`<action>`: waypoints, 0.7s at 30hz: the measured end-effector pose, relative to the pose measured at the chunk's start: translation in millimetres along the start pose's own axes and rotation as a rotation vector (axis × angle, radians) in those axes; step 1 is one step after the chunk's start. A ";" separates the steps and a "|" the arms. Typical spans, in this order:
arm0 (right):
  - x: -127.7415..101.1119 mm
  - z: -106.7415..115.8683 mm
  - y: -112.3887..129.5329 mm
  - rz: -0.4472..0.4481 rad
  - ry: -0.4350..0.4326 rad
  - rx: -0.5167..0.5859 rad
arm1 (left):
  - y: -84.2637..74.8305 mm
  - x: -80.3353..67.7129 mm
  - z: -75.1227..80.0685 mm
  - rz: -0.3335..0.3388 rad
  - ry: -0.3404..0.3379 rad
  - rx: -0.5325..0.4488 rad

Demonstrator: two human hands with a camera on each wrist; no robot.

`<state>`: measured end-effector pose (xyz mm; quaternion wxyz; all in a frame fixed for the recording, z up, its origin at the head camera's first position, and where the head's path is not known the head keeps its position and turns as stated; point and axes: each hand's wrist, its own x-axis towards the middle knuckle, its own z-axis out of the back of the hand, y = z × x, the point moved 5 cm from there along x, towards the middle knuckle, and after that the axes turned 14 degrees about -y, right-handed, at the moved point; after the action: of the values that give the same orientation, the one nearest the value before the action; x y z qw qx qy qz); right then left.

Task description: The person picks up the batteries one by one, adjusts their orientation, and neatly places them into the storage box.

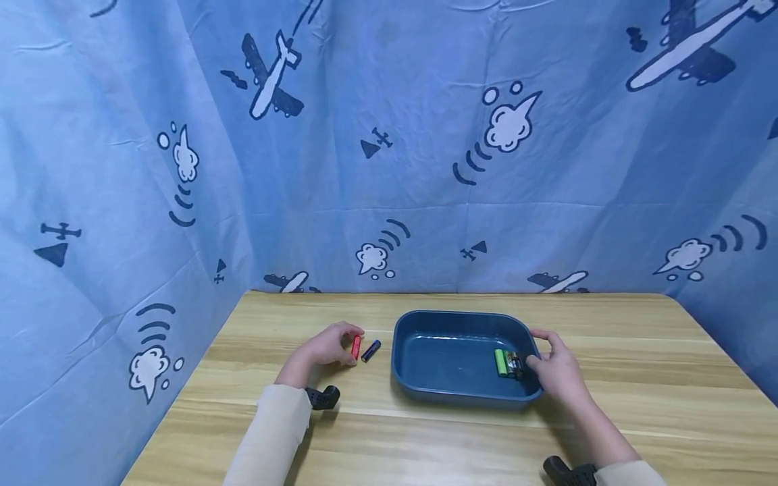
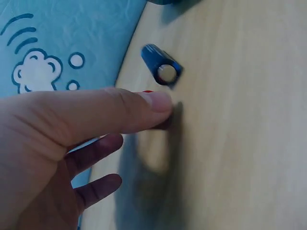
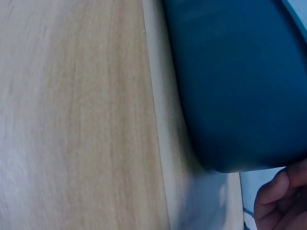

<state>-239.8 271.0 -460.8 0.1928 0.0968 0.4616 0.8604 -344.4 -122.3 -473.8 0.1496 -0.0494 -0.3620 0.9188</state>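
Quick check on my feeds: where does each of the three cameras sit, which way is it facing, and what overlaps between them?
Head: worn on the head, facing forward and down at the wooden table; shows both forearms, the left hand at the red battery, the right hand at the blue tray.
Left wrist: along the left hand toward the blue battery; thumb and fingers show.
Right wrist: low beside the tray's outer wall; only fingertips show.
Shared: the blue battery in head and left wrist views; tray and table in head and right wrist views.

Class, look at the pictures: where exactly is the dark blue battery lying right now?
In the head view the dark blue battery lies on the wooden table, between the red battery at the left hand and the blue tray.
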 end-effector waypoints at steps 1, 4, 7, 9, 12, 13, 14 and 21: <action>-0.1 -0.2 0.1 -0.001 0.001 -0.002 | -2.1 0.3 1.5 -0.003 -0.015 -0.004; 0.0 0.3 1.1 0.005 0.001 -0.015 | -13.0 2.0 6.4 -0.021 -0.065 -0.027; 0.1 1.3 2.5 0.009 0.003 -0.024 | -29.3 5.3 10.0 -0.071 -0.108 -0.052; 0.2 1.5 3.1 0.011 0.004 -0.030 | -41.3 7.6 11.4 -0.113 -0.132 -0.062; -0.2 1.1 3.6 0.014 0.004 -0.037 | -59.3 10.2 12.0 -0.177 -0.149 -0.075; -0.3 1.0 3.9 0.017 0.003 -0.038 | -65.3 10.5 11.9 -0.188 -0.150 -0.087; -0.1 1.0 4.0 0.020 0.003 -0.039 | -70.9 11.0 11.4 -0.203 -0.147 -0.097; -0.4 -0.2 2.9 0.012 -0.001 -0.040 | -102.3 16.1 2.7 -0.236 -0.131 -0.149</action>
<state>-240.1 269.2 -458.5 0.1898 0.0963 0.4437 0.8705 -335.8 -48.2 -402.0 0.2284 0.0423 -0.4416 0.8666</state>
